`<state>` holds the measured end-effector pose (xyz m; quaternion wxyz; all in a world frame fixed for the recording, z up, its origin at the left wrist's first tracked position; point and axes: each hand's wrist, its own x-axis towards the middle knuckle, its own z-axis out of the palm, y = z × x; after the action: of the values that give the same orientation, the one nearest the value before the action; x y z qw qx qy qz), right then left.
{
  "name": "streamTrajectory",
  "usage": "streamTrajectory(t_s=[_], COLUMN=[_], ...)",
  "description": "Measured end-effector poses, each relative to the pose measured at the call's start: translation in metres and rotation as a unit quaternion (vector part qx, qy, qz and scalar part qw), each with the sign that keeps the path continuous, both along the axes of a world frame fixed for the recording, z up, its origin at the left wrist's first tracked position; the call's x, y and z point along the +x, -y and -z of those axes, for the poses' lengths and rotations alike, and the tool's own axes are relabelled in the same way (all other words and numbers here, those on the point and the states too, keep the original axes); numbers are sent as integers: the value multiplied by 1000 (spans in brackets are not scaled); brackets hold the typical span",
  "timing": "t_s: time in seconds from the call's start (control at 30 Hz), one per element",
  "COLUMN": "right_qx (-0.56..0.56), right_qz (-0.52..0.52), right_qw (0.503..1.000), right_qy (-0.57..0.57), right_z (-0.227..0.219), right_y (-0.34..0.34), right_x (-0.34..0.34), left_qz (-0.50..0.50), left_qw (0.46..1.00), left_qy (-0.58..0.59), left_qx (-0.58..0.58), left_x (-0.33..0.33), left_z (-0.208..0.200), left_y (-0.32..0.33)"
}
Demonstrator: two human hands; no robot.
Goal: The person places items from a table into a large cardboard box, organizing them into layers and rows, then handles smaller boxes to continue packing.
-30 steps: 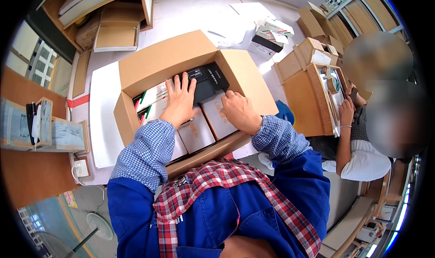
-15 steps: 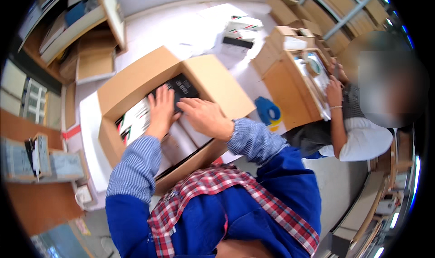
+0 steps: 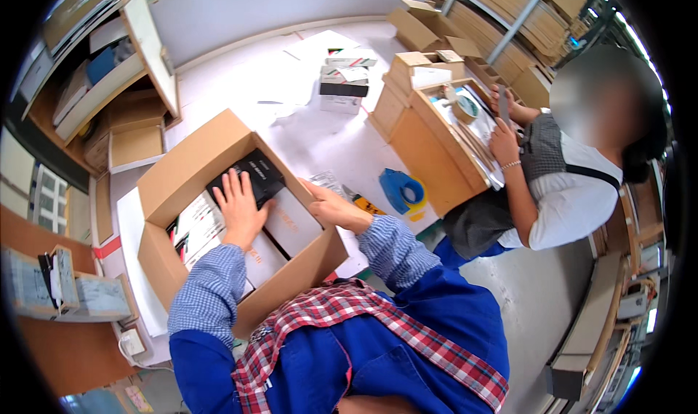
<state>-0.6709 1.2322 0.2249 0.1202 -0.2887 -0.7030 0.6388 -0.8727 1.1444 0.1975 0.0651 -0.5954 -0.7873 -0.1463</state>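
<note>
The right hand (image 3: 331,209) seems to lie flat on the carton (image 3: 182,168)'s right wall, fingertips hidden behind it, while the left hand (image 3: 238,210), fingers spread, presses white boxes (image 3: 291,221) beside a black box (image 3: 256,172) inside, near a blue tape dispenser (image 3: 401,188).

Packing workshop: open cardboard carton (image 3: 185,168) of boxed goods, flat cartons on racks (image 3: 509,14), blue tape dispenser (image 3: 402,188) on tabletop (image 3: 320,134).

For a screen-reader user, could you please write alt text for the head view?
A person's left hand lies flat on small boxes packed in an open cardboard carton, while the right hand rests at its right flap. A blue tape dispenser lies on the white table; a co-worker sits nearby.
</note>
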Motion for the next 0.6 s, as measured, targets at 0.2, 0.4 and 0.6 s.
streamTrajectory(t_s=[0.2,0.4,0.6], right_qx=[164,70,77], right_qz=[-9,72,59], right_qw=[986,995,995], right_qy=[26,-22,-3], right_z=[-8,-21,-29], right_y=[31,31,10], right_x=[12,20,0], left_qz=[-34,2,-41], left_qw=[999,989,988], left_qy=[-24,-150,-146], left_qx=[-18,-14,-21], left_x=[11,17,11], left_z=[-9,-6,-1], left_y=[5,-7,-20])
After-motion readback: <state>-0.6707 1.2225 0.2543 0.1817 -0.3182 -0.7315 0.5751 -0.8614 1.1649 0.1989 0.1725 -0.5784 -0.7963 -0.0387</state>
